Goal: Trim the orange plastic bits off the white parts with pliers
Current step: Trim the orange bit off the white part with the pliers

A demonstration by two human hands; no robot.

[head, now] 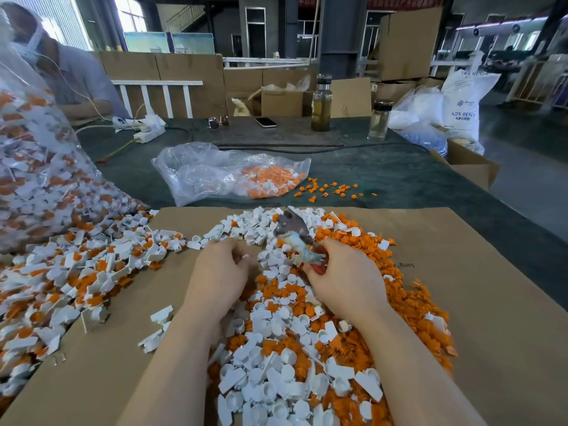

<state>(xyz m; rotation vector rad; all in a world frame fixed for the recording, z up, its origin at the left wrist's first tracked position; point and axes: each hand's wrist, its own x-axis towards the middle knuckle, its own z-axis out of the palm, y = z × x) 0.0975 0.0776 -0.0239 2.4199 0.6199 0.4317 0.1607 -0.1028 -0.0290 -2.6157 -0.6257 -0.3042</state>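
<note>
My right hand [344,278] grips the pliers [295,238] by their red handles, the grey jaws pointing up and away over the pile. My left hand [219,269] is curled with its fingertips by a small white part [246,256]; I cannot tell whether it pinches that part. Both hands hover over a heap of trimmed white parts [276,379] mixed with cut orange bits [408,302] on a cardboard sheet [491,333]. Untrimmed white-and-orange parts [76,272] lie heaped at the left.
A large clear bag of untrimmed parts [33,167] rises at the far left. Another clear bag [224,173] with orange bits lies beyond the cardboard. Two bottles [321,103], a phone [266,122], sunglasses and a power strip sit further back. Another person sits at the back left.
</note>
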